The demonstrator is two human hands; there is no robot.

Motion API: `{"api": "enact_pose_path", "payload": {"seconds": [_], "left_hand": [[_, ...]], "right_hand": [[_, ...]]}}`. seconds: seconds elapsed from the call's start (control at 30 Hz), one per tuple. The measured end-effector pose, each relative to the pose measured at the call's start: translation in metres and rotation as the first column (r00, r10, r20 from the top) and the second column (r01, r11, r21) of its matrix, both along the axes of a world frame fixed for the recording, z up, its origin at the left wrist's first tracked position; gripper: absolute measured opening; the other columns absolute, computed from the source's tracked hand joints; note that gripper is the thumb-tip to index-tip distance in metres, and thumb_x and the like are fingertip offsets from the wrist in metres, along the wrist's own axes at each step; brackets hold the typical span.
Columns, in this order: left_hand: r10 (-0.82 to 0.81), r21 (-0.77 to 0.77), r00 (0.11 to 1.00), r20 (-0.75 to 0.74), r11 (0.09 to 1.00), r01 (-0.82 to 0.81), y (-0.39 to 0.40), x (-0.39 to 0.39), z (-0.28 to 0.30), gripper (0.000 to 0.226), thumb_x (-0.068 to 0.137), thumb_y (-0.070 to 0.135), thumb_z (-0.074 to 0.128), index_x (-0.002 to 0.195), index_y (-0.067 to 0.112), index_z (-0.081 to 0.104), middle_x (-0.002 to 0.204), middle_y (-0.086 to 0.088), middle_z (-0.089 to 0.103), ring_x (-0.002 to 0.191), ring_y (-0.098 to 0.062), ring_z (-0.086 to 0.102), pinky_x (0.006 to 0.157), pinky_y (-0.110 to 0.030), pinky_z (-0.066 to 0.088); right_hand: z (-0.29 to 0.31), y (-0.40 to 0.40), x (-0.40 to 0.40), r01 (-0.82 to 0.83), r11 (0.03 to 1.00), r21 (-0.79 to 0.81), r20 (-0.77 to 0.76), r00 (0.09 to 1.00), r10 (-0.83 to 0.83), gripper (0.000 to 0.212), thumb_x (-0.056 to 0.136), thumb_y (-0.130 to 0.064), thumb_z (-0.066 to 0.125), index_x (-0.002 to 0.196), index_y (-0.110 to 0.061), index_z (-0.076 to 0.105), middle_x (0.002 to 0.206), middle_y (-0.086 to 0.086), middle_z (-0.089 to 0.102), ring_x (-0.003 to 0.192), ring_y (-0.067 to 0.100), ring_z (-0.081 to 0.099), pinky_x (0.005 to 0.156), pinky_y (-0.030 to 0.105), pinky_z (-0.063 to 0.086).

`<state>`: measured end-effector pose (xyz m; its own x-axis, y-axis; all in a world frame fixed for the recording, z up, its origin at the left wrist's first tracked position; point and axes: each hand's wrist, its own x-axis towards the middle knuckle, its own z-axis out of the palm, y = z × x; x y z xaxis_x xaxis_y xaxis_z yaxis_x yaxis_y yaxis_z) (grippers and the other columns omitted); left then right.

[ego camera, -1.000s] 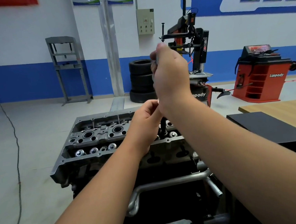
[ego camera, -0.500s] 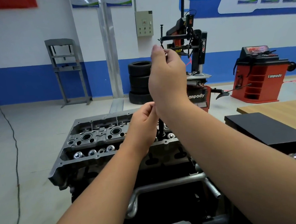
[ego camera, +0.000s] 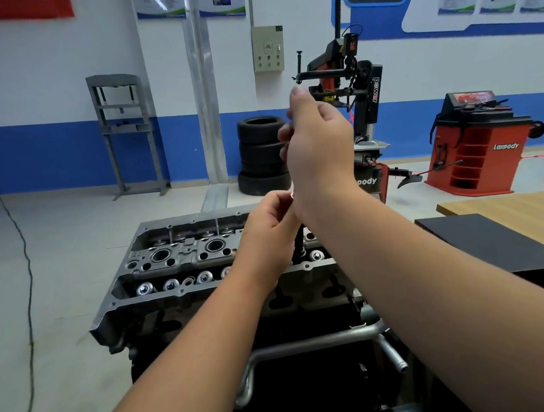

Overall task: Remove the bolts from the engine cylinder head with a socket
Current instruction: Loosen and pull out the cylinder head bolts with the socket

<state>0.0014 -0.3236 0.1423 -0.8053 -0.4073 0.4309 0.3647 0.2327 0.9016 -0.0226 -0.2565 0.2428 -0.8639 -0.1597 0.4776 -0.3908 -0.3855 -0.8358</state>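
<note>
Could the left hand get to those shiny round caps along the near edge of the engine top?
Probably yes: the left hand holds the tool shaft just above, and nothing covers the caps to its left.

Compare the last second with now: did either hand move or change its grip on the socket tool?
Hardly. The right hand stays high, curled round the top of the tool; its thumb tip now shows above the fingers. The left hand keeps its grip lower on the shaft, which still stands on the cylinder head. Nothing was released.

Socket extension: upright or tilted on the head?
Upright. Its dark shaft runs straight down from the hands into the cylinder head.
</note>
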Motion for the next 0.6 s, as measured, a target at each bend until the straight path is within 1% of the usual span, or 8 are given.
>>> {"api": "enact_pose_path", "payload": {"seconds": [0.1,0.2,0.27,0.3,0.37,0.47,0.53,0.6], "left_hand": [[-0.013,0.021,1.0,-0.015,1.0,0.014,-0.002,-0.001,-0.002,0.016,0.099,0.046,0.061,0.102,0.032,0.069,0.087,0.01,0.073,0.078,-0.015,0.057,0.074,-0.038,0.047],[-0.061,0.019,0.998,0.018,0.998,0.061,-0.002,0.003,-0.001,0.035,0.098,0.06,0.045,0.107,0.039,0.071,0.112,0.011,0.075,0.106,-0.002,0.065,0.087,-0.027,0.046],[-0.062,0.007,0.997,0.04,0.998,0.062,-0.002,0.004,-0.001,0.038,0.097,0.059,0.042,0.103,0.036,0.072,0.114,0.008,0.074,0.115,-0.008,0.064,0.086,-0.028,0.043],[-0.052,0.004,0.998,0.041,0.999,0.052,-0.003,0.003,-0.001,0.037,0.097,0.057,0.043,0.101,0.035,0.072,0.112,0.006,0.074,0.114,-0.012,0.065,0.086,-0.029,0.045],[-0.039,0.025,0.999,0.02,0.999,0.038,-0.004,0.001,-0.001,0.03,0.1,0.051,0.05,0.105,0.03,0.072,0.11,0.001,0.075,0.11,-0.02,0.066,0.089,-0.034,0.049],[-0.007,0.089,1.0,-0.011,0.996,0.008,-0.005,0.001,-0.001,0.016,0.101,0.038,0.066,0.105,0.023,0.067,0.096,-0.004,0.072,0.085,-0.024,0.062,0.083,-0.039,0.052],[0.006,0.08,1.0,0.004,0.997,-0.006,-0.006,-0.001,-0.001,0.015,0.099,0.031,0.07,0.104,0.018,0.064,0.09,-0.007,0.064,0.08,-0.021,0.053,0.077,-0.044,0.049],[-0.02,0.054,1.0,0.003,0.998,0.02,-0.006,-0.001,0.0,0.011,0.1,0.027,0.068,0.105,0.018,0.065,0.089,-0.005,0.066,0.08,-0.02,0.055,0.076,-0.041,0.047]], "right_hand": [[0.001,0.001,-0.003,-0.145,0.989,-0.009,-0.016,0.989,0.145,0.04,0.102,-0.04,0.049,0.069,-0.018,0.055,0.056,-0.003,0.043,0.049,0.013,0.037,0.054,0.032,0.034],[0.01,0.011,-0.016,-0.424,0.906,0.017,0.067,0.904,0.422,0.044,0.102,-0.039,0.042,0.064,-0.019,0.051,0.05,-0.005,0.031,0.044,0.013,0.023,0.048,0.027,0.025],[0.014,0.016,-0.02,-0.546,0.836,0.052,0.119,0.835,0.538,0.046,0.101,-0.042,0.04,0.061,-0.02,0.048,0.048,-0.006,0.028,0.048,0.014,0.017,0.049,0.026,0.021],[0.014,0.017,-0.02,-0.55,0.832,0.071,0.126,0.833,0.539,0.046,0.101,-0.044,0.042,0.061,-0.02,0.048,0.048,-0.006,0.029,0.048,0.014,0.017,0.05,0.027,0.02],[0.01,0.014,-0.016,-0.448,0.888,0.107,0.107,0.893,0.438,0.045,0.1,-0.048,0.046,0.067,-0.017,0.052,0.05,-0.003,0.039,0.047,0.015,0.028,0.051,0.029,0.026],[0.0,0.009,-0.005,-0.217,0.973,0.085,0.012,0.976,0.217,0.044,0.099,-0.053,0.052,0.079,-0.014,0.055,0.06,0.001,0.057,0.052,0.016,0.05,0.053,0.028,0.045],[-0.006,0.006,-0.001,-0.188,0.982,0.032,-0.058,0.98,0.189,0.041,0.097,-0.056,0.052,0.081,-0.017,0.054,0.063,-0.001,0.057,0.054,0.012,0.052,0.056,0.027,0.047],[-0.008,0.004,0.001,-0.175,0.984,0.032,-0.111,0.978,0.177,0.038,0.097,-0.052,0.055,0.08,-0.018,0.052,0.063,-0.004,0.05,0.054,0.01,0.045,0.055,0.026,0.042]]}}
